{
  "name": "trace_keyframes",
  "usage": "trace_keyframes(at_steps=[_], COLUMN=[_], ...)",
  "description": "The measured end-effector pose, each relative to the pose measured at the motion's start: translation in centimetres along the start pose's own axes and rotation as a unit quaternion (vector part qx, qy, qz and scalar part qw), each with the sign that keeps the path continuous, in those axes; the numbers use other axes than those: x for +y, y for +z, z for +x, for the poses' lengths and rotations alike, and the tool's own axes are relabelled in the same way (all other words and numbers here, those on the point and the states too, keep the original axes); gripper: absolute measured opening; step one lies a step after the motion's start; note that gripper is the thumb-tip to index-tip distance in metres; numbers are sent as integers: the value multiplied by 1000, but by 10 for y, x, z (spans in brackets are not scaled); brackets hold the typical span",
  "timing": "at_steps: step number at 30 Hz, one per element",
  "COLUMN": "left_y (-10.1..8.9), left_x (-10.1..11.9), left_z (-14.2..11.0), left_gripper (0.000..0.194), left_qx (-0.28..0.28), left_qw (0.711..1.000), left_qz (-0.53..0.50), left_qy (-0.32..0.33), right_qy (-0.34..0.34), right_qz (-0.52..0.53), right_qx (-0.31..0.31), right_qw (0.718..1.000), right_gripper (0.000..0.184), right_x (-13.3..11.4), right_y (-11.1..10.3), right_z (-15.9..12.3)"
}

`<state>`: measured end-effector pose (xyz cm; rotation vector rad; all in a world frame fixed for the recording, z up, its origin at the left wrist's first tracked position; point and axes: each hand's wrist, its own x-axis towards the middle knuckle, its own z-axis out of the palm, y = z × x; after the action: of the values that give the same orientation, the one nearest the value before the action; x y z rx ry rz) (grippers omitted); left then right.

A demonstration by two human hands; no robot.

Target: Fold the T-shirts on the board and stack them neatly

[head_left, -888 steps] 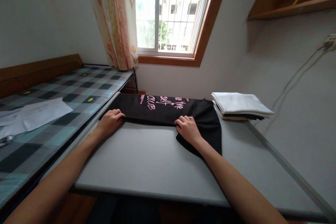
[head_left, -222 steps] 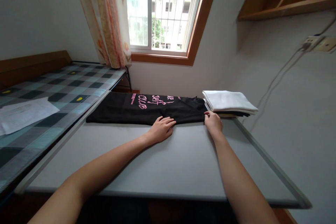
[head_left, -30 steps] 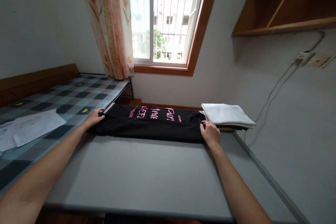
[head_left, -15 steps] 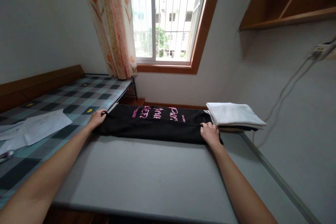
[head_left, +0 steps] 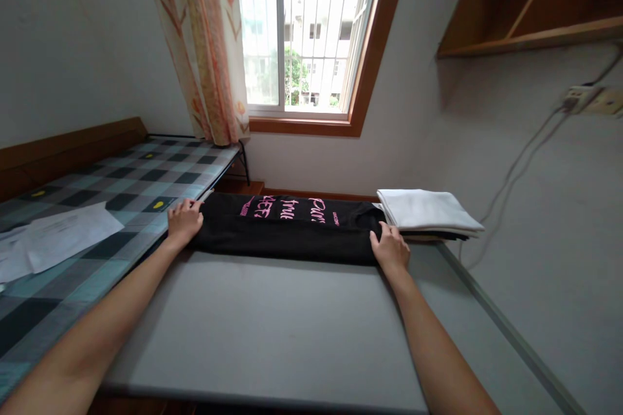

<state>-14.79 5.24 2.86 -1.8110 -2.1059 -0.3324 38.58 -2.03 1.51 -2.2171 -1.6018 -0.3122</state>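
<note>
A black T-shirt with pink lettering lies across the far part of the grey table, its near side folded over into a long strip. At the strip's left end is my left hand, its fingers curled at the edge of the cloth. My right hand grips the opposite end, near the neckline, with thumb and fingers bent over the fabric. Both hands partly hide the shirt's ends. Just beyond my right hand sits a stack of folded clothes with a white one on top.
The grey table stands against a bed with a checked mattress, where sheets of paper lie. A wooden shelf hangs at upper right, above a socket with cables. A curtain hangs beside the window.
My left hand has shifted slightly in along the shirt's left end. At the right end, a dark bit of cloth that stuck out past my right hand no longer shows. The view has turned slightly right.
</note>
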Motion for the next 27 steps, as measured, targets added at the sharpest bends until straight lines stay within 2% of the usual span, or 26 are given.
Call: trace_keyframes(at_steps=[3, 9, 13, 17, 23, 27], left_y=[-3, 3, 9, 16, 22, 19], left_x=[37, 121, 162, 175, 170, 170], left_z=[-9, -26, -31, -30, -33, -35], left_gripper=[37, 37, 41, 35, 27, 29], left_qx=[-5, -100, -114, -91, -42, -31], left_qw=[997, 955, 934, 944, 948, 941], left_qz=[-47, -176, -222, -221, -243, -274], left_qy=[66, 216, 258, 226, 199, 195], right_qy=[23, 77, 110, 119, 149, 137], right_qz=[-3, -28, 5, 32, 85, 79], right_qx=[-26, -117, -125, -99, -88, -82], right_qw=[999, 990, 986, 987, 981, 984], right_gripper=[49, 46, 48, 37, 40, 36], right_x=[6, 16, 26, 31, 28, 28], right_y=[0, -5, -1, 7, 10, 10], right_z=[-3, 1, 6, 6, 4, 3])
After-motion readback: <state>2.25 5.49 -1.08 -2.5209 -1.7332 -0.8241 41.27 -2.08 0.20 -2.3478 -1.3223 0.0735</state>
